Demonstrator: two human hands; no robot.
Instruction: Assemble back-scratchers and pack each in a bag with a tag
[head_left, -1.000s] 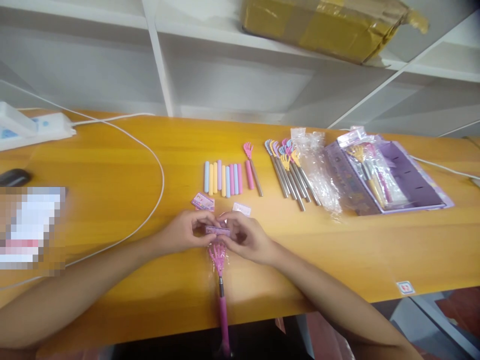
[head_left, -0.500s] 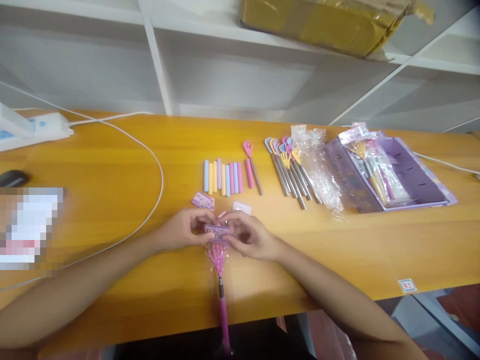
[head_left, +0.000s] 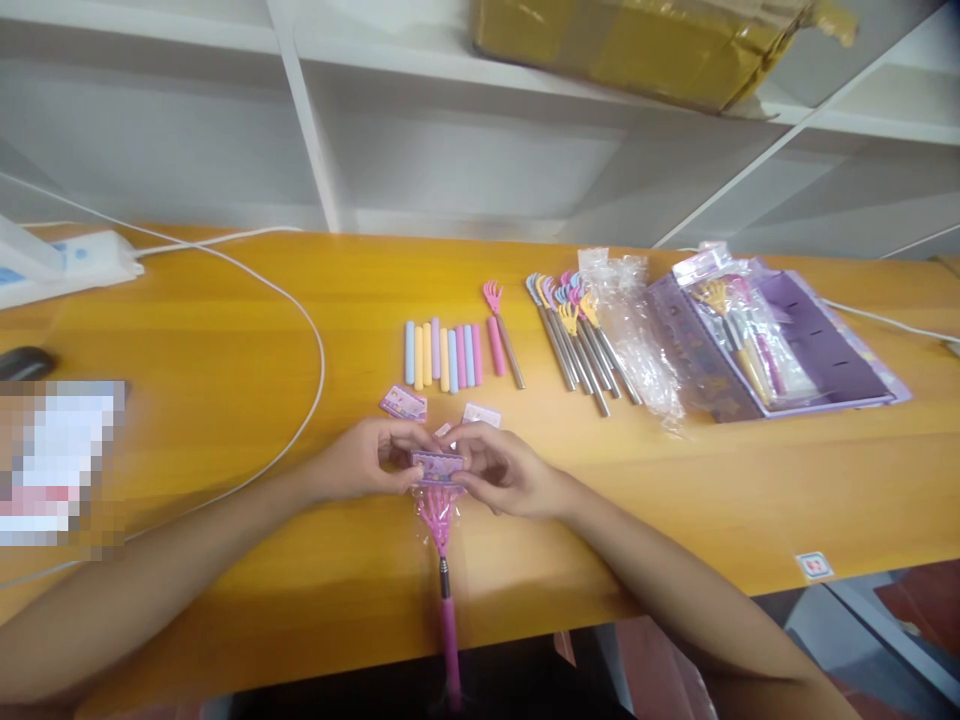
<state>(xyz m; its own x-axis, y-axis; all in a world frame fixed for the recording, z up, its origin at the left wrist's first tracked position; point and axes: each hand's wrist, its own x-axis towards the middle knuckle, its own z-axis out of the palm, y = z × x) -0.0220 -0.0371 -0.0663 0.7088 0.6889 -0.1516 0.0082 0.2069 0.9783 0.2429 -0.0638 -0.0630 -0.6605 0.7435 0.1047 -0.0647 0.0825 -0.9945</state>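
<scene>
Between both hands is a small purple printed card (head_left: 439,467), at the top of a clear plastic bag. My left hand (head_left: 375,457) pinches the card's left end, and my right hand (head_left: 510,470) pinches its right end. Inside the bag lies a pink back scratcher (head_left: 448,620), its claw just below the card and its handle reaching past the table's front edge. Beyond my hands lie a purple card (head_left: 403,402) and a paler card (head_left: 481,415). Farther back are a row of several pastel tubes (head_left: 442,355) and a pink-clawed metal rod (head_left: 510,345).
Right of the tubes lie several clawed rods (head_left: 581,350) beside crumpled clear bags (head_left: 637,335). A purple box (head_left: 832,340) holds bagged back scratchers. On the left are a power strip (head_left: 67,265), a white cable (head_left: 319,350) and a dark mouse (head_left: 26,362). Shelving with a cardboard box (head_left: 622,45) stands behind.
The purple card has tipped slightly, so more of its printed face shows. Both hands keep nearly the same place and grip; the view has shifted a little.
</scene>
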